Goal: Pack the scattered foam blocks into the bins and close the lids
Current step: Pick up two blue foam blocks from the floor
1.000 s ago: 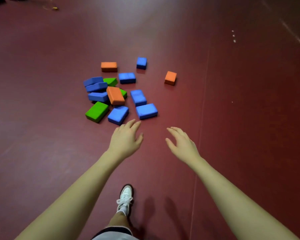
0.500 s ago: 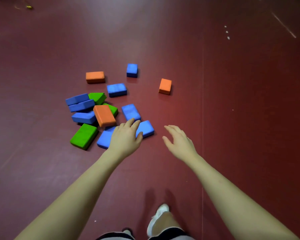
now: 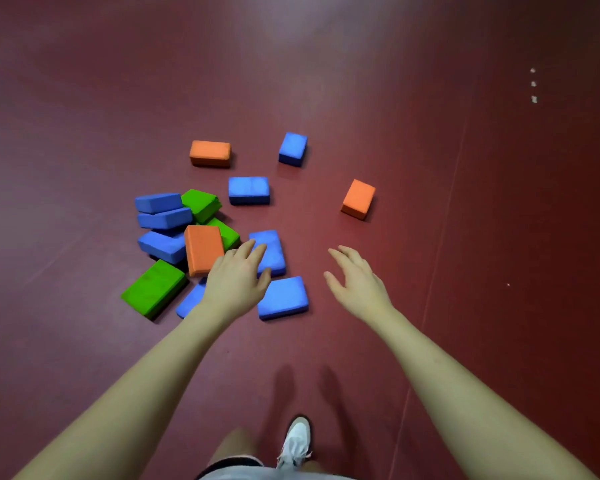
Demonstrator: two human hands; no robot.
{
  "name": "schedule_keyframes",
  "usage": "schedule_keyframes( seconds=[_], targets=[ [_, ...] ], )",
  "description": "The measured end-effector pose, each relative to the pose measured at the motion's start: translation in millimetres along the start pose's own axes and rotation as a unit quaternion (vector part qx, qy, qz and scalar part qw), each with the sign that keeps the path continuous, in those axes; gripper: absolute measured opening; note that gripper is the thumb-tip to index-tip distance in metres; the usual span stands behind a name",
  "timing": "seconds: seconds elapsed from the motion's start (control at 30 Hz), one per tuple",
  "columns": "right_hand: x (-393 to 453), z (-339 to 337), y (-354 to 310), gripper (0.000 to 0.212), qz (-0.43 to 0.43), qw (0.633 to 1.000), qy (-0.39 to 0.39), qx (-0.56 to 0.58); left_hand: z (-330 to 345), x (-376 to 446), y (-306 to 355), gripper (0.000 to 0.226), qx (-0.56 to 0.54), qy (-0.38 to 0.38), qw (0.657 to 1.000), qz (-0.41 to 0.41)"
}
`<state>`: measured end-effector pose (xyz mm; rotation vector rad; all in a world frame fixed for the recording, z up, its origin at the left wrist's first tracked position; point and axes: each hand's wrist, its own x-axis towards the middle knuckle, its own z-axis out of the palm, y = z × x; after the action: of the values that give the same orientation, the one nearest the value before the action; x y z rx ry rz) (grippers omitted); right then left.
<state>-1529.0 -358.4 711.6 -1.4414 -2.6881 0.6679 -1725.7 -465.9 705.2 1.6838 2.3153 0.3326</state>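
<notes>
Several foam blocks lie scattered on the dark red floor [image 3: 430, 168]. A pile at the left holds blue blocks, a green block [image 3: 153, 287] and an orange block [image 3: 203, 249]. My left hand [image 3: 236, 282] hovers open over the pile's right side, in front of a blue block [image 3: 271, 251] and partly covering another blue block [image 3: 189, 301]. A nearer blue block [image 3: 283, 297] lies between my hands. My right hand [image 3: 355, 284] is open above bare floor, holding nothing. Single blocks lie farther off: orange [image 3: 210, 152], blue [image 3: 292, 148], blue [image 3: 249, 189], orange [image 3: 358, 198]. No bin is in view.
My foot in a white shoe [image 3: 297, 441] stands at the bottom centre. A floor seam [image 3: 444, 237] runs down the right side, with small white marks [image 3: 533, 84] at the far right.
The view has come closer to the blocks, and both hands now reach farther forward. My left hand has moved over the pile's near blue blocks. My feet have stepped.
</notes>
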Motion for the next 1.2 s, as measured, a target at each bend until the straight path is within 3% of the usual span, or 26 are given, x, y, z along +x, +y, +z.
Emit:
schedule_keyframes(
  seconds=[0.17,0.37,0.67,0.9,1.2],
  targets=[
    [81,1,7,0.053,-0.029,0.998,-0.044,-0.022,10,68,-8,0.068,-0.005,-0.018,1.0,-0.025],
    [181,18,5,0.053,-0.035,0.995,-0.074,-0.052,26,158,-53,0.05,0.006,-0.026,0.999,-0.031],
    [344,104,10,0.052,-0.01,0.995,-0.094,-0.046,101,300,-149,0.05,-0.007,-0.059,0.998,-0.012],
    [412,236,74,0.054,-0.036,0.981,-0.17,-0.087,244,351,-211,0.058,-0.035,-0.06,0.997,-0.037],
    [468,461,182,0.056,-0.013,0.981,-0.177,-0.076,484,382,-277,0.053,0.008,-0.097,0.994,-0.045]
  ],
)
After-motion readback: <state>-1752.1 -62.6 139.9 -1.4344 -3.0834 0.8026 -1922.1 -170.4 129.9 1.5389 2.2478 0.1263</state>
